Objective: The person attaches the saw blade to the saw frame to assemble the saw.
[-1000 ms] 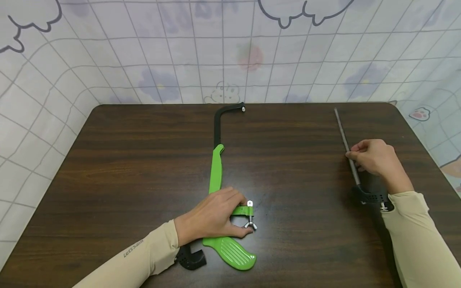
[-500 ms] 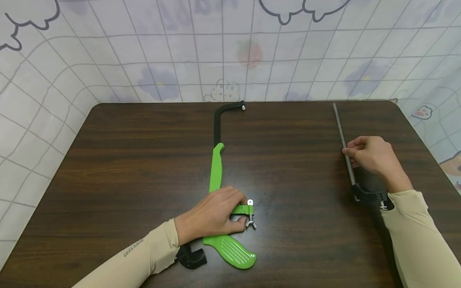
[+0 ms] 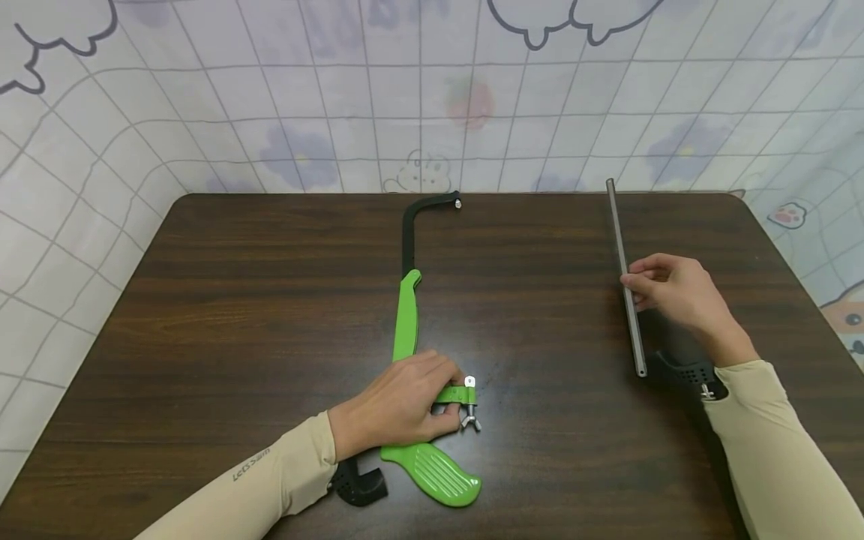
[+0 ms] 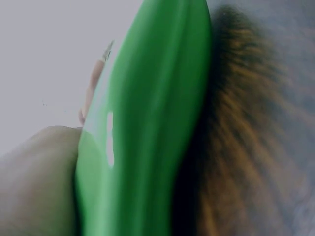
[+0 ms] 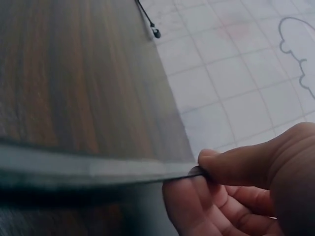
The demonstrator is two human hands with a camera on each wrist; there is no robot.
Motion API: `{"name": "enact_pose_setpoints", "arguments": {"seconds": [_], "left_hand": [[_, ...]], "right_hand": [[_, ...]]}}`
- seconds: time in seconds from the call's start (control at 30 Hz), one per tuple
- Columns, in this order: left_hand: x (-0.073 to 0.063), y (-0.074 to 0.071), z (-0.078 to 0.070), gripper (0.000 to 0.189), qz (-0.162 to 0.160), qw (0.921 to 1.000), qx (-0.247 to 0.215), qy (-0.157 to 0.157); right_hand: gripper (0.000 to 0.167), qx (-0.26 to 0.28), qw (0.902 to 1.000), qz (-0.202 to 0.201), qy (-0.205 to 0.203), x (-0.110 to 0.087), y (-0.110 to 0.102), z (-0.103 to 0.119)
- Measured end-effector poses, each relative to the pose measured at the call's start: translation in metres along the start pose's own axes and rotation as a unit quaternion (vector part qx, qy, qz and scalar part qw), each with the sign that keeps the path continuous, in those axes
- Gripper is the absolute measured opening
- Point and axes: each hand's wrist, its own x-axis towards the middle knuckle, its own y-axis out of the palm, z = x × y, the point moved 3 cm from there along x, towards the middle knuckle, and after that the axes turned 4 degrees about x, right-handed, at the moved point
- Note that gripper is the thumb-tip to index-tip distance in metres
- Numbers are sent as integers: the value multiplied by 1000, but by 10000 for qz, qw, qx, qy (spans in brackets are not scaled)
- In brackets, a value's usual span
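Note:
A hacksaw frame (image 3: 406, 322) with a black front arm and a green body lies lengthwise on the table, left of the middle. Over its rear part rests my left hand (image 3: 401, 401), gripping the frame just ahead of the green handle (image 3: 439, 476). The wing nut (image 3: 470, 421) sits beside the left thumb. In the left wrist view the green handle (image 4: 147, 123) fills the middle. My right hand (image 3: 685, 289) pinches a grey hacksaw blade (image 3: 634, 337) near its middle between thumb and fingers. The right wrist view shows that pinch on the blade (image 5: 98, 169) close up.
The dark wooden table (image 3: 256, 300) ends at a back edge against a white grid-patterned cloth (image 3: 378, 90). Black wrist mounts (image 3: 361, 486) sit under both wrists. The frame's black front arm reaches close to the back edge.
My right hand has moved left with the blade, whose near end now shows clear of the wrist mount. The left thumb has drawn in from the wing nut; the frame stays put.

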Motion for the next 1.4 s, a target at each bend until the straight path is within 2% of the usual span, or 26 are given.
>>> {"name": "enact_pose_setpoints", "arguments": {"seconds": [0.2,0.6,1.1,1.4], "left_hand": [[-1,-2,1,15,-20,10000,-72,14],[-2,-9,-1,13,-91,9994,-296,159],[-2,-9,0,18,-167,9974,-695,-53],[-1,-9,1,17,-136,9965,-816,-142]], "right_hand": [[45,593,9982,68,51,0,8,3],[45,967,9950,222,88,-4,29,19],[44,1511,9870,535,69,-8,52,44],[43,2071,9759,688,41,-6,68,58]]}}
